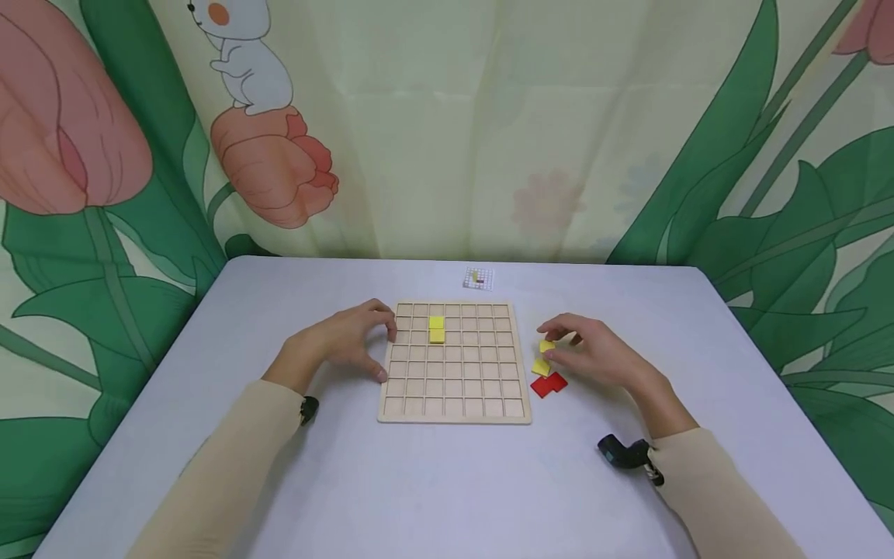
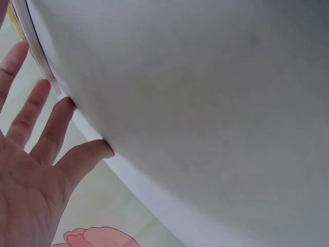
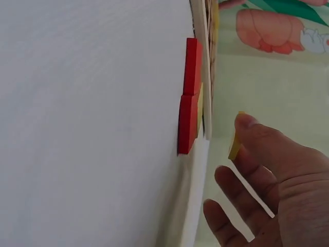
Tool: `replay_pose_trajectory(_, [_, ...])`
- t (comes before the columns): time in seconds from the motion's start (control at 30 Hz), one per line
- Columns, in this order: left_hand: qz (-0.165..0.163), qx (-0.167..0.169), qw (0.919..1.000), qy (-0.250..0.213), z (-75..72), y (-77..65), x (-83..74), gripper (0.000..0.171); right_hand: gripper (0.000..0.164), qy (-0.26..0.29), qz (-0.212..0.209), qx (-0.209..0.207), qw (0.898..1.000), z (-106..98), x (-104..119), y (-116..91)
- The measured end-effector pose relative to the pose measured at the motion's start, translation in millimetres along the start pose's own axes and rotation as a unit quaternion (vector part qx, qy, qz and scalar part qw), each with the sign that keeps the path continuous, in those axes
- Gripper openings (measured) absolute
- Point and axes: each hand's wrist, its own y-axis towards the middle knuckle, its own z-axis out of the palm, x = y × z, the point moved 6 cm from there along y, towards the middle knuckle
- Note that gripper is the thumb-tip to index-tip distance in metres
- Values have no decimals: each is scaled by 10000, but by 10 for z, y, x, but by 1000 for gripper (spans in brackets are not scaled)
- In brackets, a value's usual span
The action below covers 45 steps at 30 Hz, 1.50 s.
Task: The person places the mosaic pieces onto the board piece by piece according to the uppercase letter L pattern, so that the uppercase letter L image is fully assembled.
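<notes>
A pale wooden grid board (image 1: 455,388) lies on the white table, with two yellow square tiles (image 1: 436,335) in neighbouring cells near its upper left. My left hand (image 1: 352,338) rests at the board's left edge, fingertips and thumb spread along it. To the right of the board, my right hand (image 1: 594,353) pinches a yellow square tile (image 3: 235,147) between thumb and index finger, lifted off the table in the right wrist view. Just below that hand lie another yellow tile (image 1: 541,366) and two red tiles (image 1: 541,387), touching or overlapping each other.
A small card (image 1: 478,279) printed with a grid and coloured squares lies behind the board. The white table (image 1: 447,489) reaches back to a curtain (image 1: 475,155) with printed flowers. A black wrist device (image 1: 624,452) sits by the right sleeve.
</notes>
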Motion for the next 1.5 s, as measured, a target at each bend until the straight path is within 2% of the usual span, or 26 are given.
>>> replay_pose_trajectory(0.13, [43,-53,10000,43,1,15,10,61,39,29,-225,-156,9996,7,126,74])
replay_pose_trajectory(0.3, [106,-4,9998,-183,8,-1,36,56,38,205,-438,-214,9986,40,275,177])
replay_pose_trajectory(0.63, [15,33,9998,-210,14,-62,74,59,39,394,-702,-127,9967,159,511,381])
replay_pose_trajectory(1.0, [24,1,9998,-209,2,-54,43,59,40,596,-962,-91,9935,290,699,566])
replay_pose_trajectory(1.2, [-20,-25,9998,-181,7,-34,45,59,38,769,-1010,31,9919,372,820,675])
replay_pose_trajectory(1.37, [73,-46,9999,-98,-4,-22,43,59,36,877,-1212,126,9887,456,922,781])
replay_pose_trajectory(1.5, [88,-45,9999,-106,2,-23,45,58,36,937,-1214,223,9879,534,986,838])
